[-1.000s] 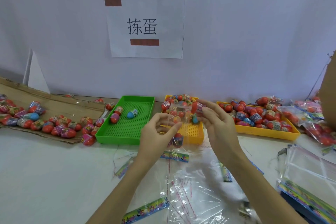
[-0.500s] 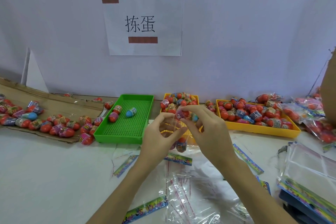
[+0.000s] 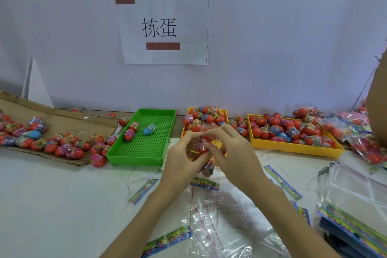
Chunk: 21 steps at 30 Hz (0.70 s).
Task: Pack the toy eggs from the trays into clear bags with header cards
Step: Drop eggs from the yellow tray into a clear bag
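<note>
Clearly unfinished: both hands, left hand point(image 3: 184, 159) and right hand point(image 3: 232, 153), pinch a clear bag point(image 3: 201, 146) holding eggs, just in front of the middle yellow tray point(image 3: 206, 119). Filled bags point(image 3: 354, 128) lie right of it; many loose eggs point(image 3: 62, 144) remain left.

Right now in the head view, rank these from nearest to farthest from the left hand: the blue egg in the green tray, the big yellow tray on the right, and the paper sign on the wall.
From the left hand:
1. Blue egg, up and to its left in the green tray.
2. Big yellow tray, across on the right.
3. Paper sign, high on the back wall.
</note>
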### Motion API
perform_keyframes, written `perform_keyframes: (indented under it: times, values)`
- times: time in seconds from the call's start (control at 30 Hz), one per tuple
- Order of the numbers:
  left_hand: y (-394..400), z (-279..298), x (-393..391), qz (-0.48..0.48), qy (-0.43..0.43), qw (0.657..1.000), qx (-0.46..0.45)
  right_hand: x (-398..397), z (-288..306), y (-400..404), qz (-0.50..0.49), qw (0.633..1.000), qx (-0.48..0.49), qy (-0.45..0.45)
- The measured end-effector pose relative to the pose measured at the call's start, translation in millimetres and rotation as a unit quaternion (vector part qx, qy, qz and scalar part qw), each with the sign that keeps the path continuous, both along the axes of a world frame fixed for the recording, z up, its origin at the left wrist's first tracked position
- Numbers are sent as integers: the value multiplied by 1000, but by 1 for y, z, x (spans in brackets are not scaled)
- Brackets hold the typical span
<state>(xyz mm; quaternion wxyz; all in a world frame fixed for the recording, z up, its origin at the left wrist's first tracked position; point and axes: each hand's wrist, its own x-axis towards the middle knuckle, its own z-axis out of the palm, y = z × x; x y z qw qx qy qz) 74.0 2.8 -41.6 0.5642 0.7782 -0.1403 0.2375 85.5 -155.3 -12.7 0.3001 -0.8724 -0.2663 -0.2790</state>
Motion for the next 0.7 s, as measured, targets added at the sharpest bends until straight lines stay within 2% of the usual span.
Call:
perform_keyframes:
  times: [0.13, 0.3, 0.5, 0.7]
  values:
    - [1, -1, 3, -1, 3, 1000, 3, 0, 1, 0, 15, 999, 25, 24]
    - [4, -4, 8, -57, 53, 996, -39, 3, 11, -9, -28, 995, 95, -21]
    - [8, -4, 8, -49, 55, 997, -35, 6, 6, -12, -25, 992, 122, 9]
    - [5, -5, 7, -55, 52, 997, -13, 3, 2, -5, -10, 993, 91, -69]
